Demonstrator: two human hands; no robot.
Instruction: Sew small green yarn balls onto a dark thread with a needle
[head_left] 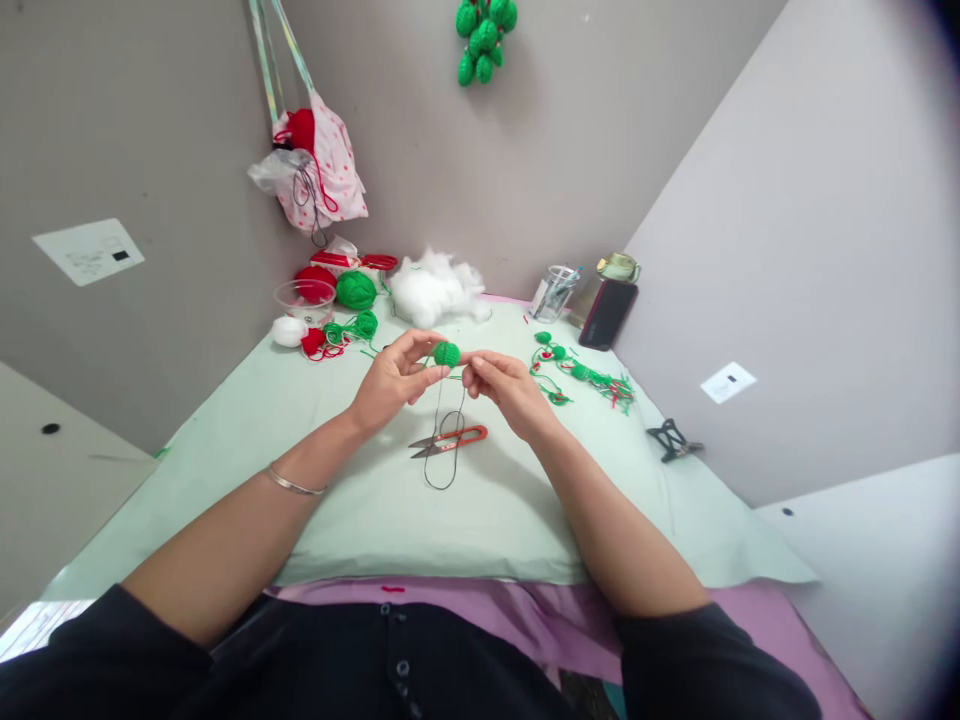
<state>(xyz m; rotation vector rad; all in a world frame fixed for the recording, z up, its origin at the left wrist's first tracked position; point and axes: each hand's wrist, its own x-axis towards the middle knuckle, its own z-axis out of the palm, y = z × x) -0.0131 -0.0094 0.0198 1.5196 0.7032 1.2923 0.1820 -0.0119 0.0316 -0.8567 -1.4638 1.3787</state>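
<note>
A small green crocheted ball point(447, 354) is pinched between the thumb and fingers of my left hand point(394, 380). Close on its right, my right hand point(504, 385) has thumb and index finger pressed together; what they hold is too small to make out. A thin dark cord point(440, 488) hangs from between the hands and loops down over orange-handled thread snips point(469, 436), which lie on the pale green cloth point(450, 540) with their blades pointing left.
White stuffing point(435, 288) sits at the back, with yarn balls point(355, 290) and a clear tub point(305, 300) left of it. On the right are green crocheted pieces point(581, 372), a cup of tools point(555, 293), a phone point(609, 314) and a black stand point(673, 440).
</note>
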